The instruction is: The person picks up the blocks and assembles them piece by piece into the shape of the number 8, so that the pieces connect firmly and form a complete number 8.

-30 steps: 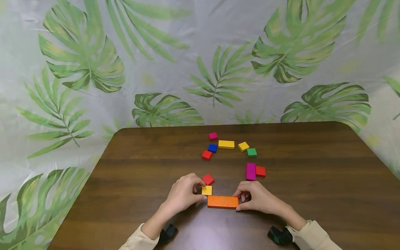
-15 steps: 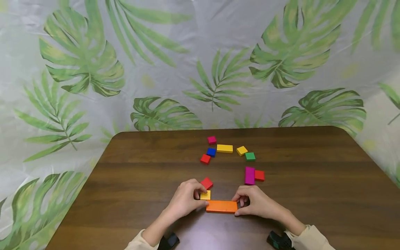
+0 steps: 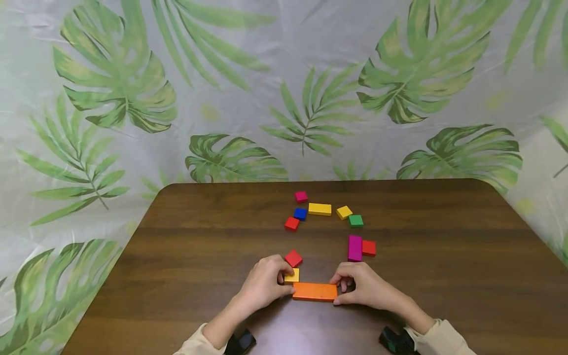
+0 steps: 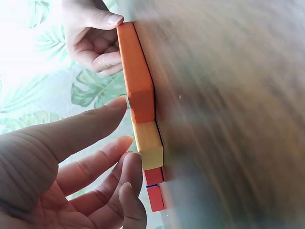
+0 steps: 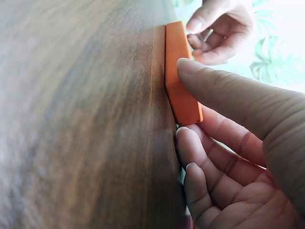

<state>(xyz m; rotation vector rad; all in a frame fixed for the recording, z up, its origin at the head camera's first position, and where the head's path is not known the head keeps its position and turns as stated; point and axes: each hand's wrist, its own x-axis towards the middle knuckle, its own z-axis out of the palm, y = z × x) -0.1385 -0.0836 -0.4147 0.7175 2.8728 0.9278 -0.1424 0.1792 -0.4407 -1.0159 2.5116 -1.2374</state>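
Observation:
An orange rectangular block (image 3: 315, 292) lies flat near the front of the wooden table, its long side running left to right. My right hand (image 3: 361, 284) pinches its right end, with the thumb (image 5: 209, 83) on the near side and a finger behind. Behind the left end of the orange block sits a small yellow square block (image 3: 294, 275). My left hand (image 3: 265, 281) is at this corner: the straight thumb (image 4: 90, 125) touches the orange block and the index fingertip overlaps the yellow one. A red block (image 3: 294, 258) stands just behind the yellow block.
Magenta (image 3: 355, 248) and red (image 3: 369, 248) blocks lie together beyond my right hand. Farther back are a red block (image 3: 292, 224), a blue block (image 3: 300, 214), a pink block (image 3: 301, 197), a long yellow block (image 3: 320, 209), a small yellow block (image 3: 344, 212) and a green block (image 3: 356, 221).
My left thumb and index finger have shifted slightly inward, over the edges of the orange and yellow blocks. The right hand keeps its grip; the head view has tilted slightly.

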